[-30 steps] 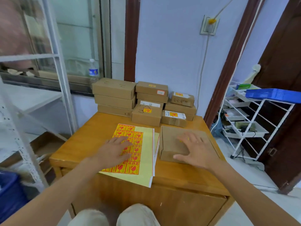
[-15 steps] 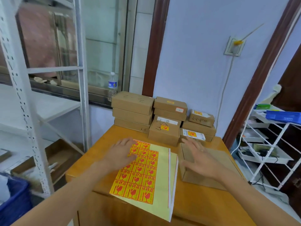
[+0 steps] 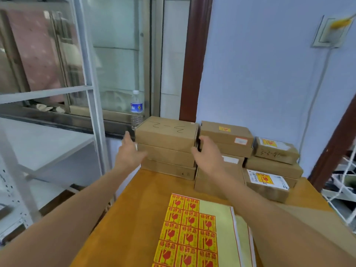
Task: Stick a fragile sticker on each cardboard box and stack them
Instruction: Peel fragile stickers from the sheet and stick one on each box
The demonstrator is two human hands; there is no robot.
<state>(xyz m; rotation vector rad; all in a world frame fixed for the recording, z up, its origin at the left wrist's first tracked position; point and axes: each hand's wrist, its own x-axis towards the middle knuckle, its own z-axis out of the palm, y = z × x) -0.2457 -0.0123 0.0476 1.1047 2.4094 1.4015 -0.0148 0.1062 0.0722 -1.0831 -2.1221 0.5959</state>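
You can read handwritten "2-2" and "3" on the top box (image 3: 166,132) of the left stack. The sticker sheet (image 3: 189,232) shows red wineglass signs; its characters are too blurred for you to read.

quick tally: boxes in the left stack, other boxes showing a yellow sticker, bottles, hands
left-stack boxes: 3
sticker boxes: 3
bottle: 1
hands (left hand, right hand): 2
total: 9
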